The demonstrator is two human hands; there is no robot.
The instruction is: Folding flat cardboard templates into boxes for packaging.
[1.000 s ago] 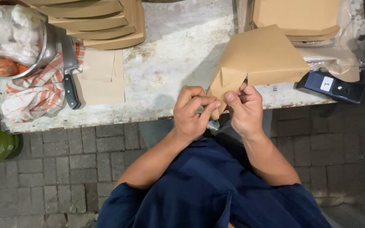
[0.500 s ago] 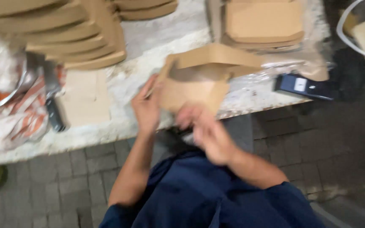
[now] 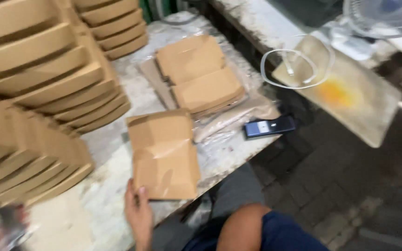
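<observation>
My left hand [image 3: 138, 214] rests on the table [image 3: 103, 204], fingers together, touching the near edge of one flat cardboard box [image 3: 164, 155]. Beyond it lies one pile of flat boxes [image 3: 200, 76]; left, folded box stacks [image 3: 38, 93]. One phone [image 3: 269, 127] sits right. Brick floor [image 3: 331, 186] below.

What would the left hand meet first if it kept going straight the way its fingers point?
The left hand already touches the near edge of the folded brown cardboard box; going straight on, it would push into that box, probably before the flat stack beyond.
</observation>
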